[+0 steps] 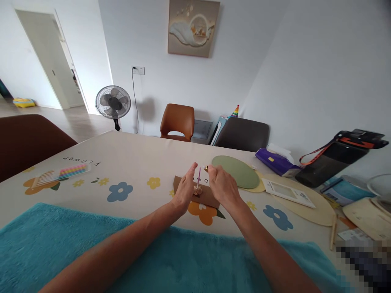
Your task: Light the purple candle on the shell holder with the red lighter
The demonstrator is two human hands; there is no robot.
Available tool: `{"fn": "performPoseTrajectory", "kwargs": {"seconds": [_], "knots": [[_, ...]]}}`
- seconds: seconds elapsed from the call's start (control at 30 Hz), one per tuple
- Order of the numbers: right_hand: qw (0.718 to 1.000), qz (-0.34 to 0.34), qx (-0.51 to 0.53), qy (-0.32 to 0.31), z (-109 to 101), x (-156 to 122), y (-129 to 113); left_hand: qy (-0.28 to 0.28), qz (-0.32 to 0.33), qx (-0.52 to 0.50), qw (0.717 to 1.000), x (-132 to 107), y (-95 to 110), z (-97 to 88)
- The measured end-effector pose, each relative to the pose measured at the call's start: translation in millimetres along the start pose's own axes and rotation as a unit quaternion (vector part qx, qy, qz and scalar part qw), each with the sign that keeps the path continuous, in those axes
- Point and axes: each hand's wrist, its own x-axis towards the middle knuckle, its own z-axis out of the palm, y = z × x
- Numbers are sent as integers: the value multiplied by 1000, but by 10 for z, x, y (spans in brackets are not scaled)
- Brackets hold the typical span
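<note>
A thin pink candle (199, 176) stands upright in a small brownish lump (198, 190) on a flat brown piece of cardboard (210, 198). Close to the candle's left side, my left hand (183, 190) is held on edge with its fingers stretched out, holding nothing. My right hand (223, 183) is closed around a lighter (206, 167), whose metal top points at the candle's upper end. Most of the lighter is hidden in my fist. I cannot make out a flame.
A pack of coloured candles (73, 171) lies on the flower-print tablecloth (137, 152) at left. A teal towel (76, 232) covers the near edge. To the right are a green oval mat (236, 171), a white frame (288, 193), a purple tissue pack (276, 162) and a dark bottle (332, 160).
</note>
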Motion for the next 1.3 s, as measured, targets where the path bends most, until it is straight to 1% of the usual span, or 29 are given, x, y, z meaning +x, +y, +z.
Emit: {"fn": "performPoseTrajectory", "kwargs": {"seconds": [0.1,0.2,0.37,0.53,0.67,0.9,1.03,1.13,1.23,1.3], "knots": [[998,-12,-63,-4,-15,-7,-15,6,-6,-13,1000,19,-11,-5],[996,-18,-92,4,-15,-12,-15,7,-10,-15,1000,29,-9,-9],[992,-29,-118,21,-1,-15,-2,10,-15,0,1000,20,23,-22],[989,-38,-140,35,3,-18,-5,8,-28,-13,999,5,68,-31],[986,-41,-156,38,-4,-24,-14,15,-41,-15,999,-8,91,-31],[983,-34,-173,39,-31,-35,-20,14,-36,-25,999,-32,119,-32],[990,-19,-136,21,-45,-22,12,11,-33,-21,999,-33,109,-33],[998,12,-66,-10,-28,15,75,12,-32,-28,999,-28,99,-30],[997,36,52,-33,23,53,167,6,-37,-37,999,-30,96,-26],[984,58,161,-52,67,65,231,3,-39,-42,998,-33,93,-24]]}}
